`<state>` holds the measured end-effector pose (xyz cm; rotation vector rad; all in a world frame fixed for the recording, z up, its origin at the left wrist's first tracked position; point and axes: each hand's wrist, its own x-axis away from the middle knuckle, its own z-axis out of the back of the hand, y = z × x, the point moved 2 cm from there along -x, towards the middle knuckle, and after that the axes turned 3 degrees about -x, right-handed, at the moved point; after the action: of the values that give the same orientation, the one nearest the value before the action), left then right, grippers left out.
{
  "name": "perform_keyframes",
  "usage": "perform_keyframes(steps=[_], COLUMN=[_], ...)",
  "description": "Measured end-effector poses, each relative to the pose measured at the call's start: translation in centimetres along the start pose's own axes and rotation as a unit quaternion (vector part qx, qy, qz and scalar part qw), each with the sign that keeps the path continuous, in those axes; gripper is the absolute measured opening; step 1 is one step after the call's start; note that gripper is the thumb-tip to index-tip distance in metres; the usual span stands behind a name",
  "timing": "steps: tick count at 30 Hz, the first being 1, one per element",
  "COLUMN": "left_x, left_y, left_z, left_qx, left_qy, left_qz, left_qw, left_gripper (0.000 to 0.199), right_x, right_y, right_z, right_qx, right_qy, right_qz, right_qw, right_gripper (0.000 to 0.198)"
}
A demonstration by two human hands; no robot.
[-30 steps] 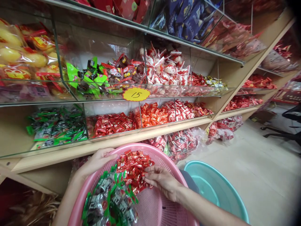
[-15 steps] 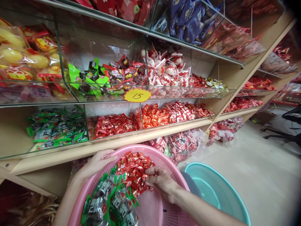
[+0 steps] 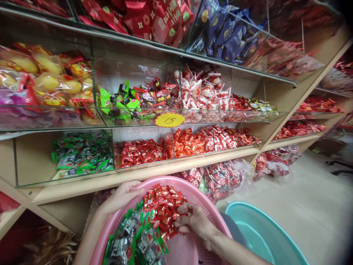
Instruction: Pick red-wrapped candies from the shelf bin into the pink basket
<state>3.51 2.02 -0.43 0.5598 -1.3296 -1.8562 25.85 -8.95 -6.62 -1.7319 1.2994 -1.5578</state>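
A pink plastic basket (image 3: 166, 179) with mesh sides is in front of me at the bottom of the view. My left hand (image 3: 123, 195) is closed over its left rim. Inside it, red-wrapped candies (image 3: 162, 202) are heaped toward the far side, and larger clear-and-green candy packets (image 3: 138, 239) fill the near left. My right hand (image 3: 196, 221) reaches in from the right, thumb and fingers curled at the edge of the red heap, with a red-wrapped candy between the fingertips. Part of the basket's mesh floor shows beneath that hand.
Shelves with glass dividers hold green packets (image 3: 84, 152), red candies (image 3: 143, 151) and orange-red candies (image 3: 189, 142). A yellow price tag (image 3: 170, 119) reads 15. At right, a teal tub (image 3: 259, 228) stands on the floor. Bagged candies (image 3: 224, 176) lie under the bottom shelf.
The view has shifted, so shelves, basket and hands appear slightly lower and further right. My left hand stays on the rim; my right hand stays at the red candies.
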Motion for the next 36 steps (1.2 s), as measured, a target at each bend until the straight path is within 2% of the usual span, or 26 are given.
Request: perform_keyframes(steps=[9, 14, 18, 21, 23, 25, 27, 29, 31, 32, 34, 36], left_x=[-0.1, 0.2, 0.2, 0.3, 0.4, 0.4, 0.3, 0.2, 0.0, 0.0, -0.2, -0.3], left_y=[-0.8, -0.7, -0.4, -0.2, -0.3, -0.4, -0.5, -0.5, -0.3, -0.2, -0.1, -0.1], left_z=[0.1, 0.4, 0.6, 0.6, 0.5, 0.5, 0.4, 0.3, 0.2, 0.1, 0.0, -0.1], left_qx=[0.009, 0.002, 0.007, -0.001, -0.001, -0.006, -0.002, 0.014, 0.026, 0.028, 0.027, 0.030], left_qy=[-0.003, 0.001, -0.009, -0.001, 0.010, 0.018, 0.020, 0.017, 0.015, 0.015, 0.019, 0.018], left_qz=[-0.012, -0.025, -0.011, -0.020, -0.016, -0.015, -0.018, -0.019, -0.021, -0.022, -0.020, -0.014], left_qw=[1.000, 1.000, 1.000, 1.000, 1.000, 1.000, 1.000, 1.000, 0.999, 0.999, 0.999, 0.999], left_gripper=[0.034, 0.032, 0.032, 0.034, 0.036, 0.035, 0.035, 0.034, 0.034, 0.034, 0.034, 0.035], right_x=[-0.8, 0.0, 3.2, 5.3, 5.7, 5.5, 5.1, 4.9, 4.5, 4.0, 2.5, -0.1], right_y=[0.7, 0.4, -1.7, -3.8, -5.1, -6.3, -7.8, -9.8, -12.2, -13.5, -15.9, -18.0], right_z=[-0.4, -1.0, 0.3, 3.2, 4.8, 5.2, 4.1, 1.5, -2.1, -4.1, -7.9, -11.0], right_qx=[0.087, 0.083, 0.125, 0.154, 0.167, 0.200, 0.243, 0.299, 0.383, 0.435, 0.548, 0.671], right_qy=[0.008, 0.000, 0.007, 0.097, 0.128, 0.119, 0.091, 0.059, 0.021, -0.003, -0.034, -0.015], right_qz=[0.040, 0.074, 0.097, 0.161, 0.185, 0.198, 0.231, 0.293, 0.371, 0.411, 0.470, 0.472], right_qw=[0.995, 0.994, 0.987, 0.970, 0.960, 0.952, 0.938, 0.906, 0.846, 0.801, 0.691, 0.572], right_gripper=[0.044, 0.053, 0.051, 0.048, 0.047, 0.043, 0.038, 0.030, 0.019, 0.014, 0.013, 0.021])
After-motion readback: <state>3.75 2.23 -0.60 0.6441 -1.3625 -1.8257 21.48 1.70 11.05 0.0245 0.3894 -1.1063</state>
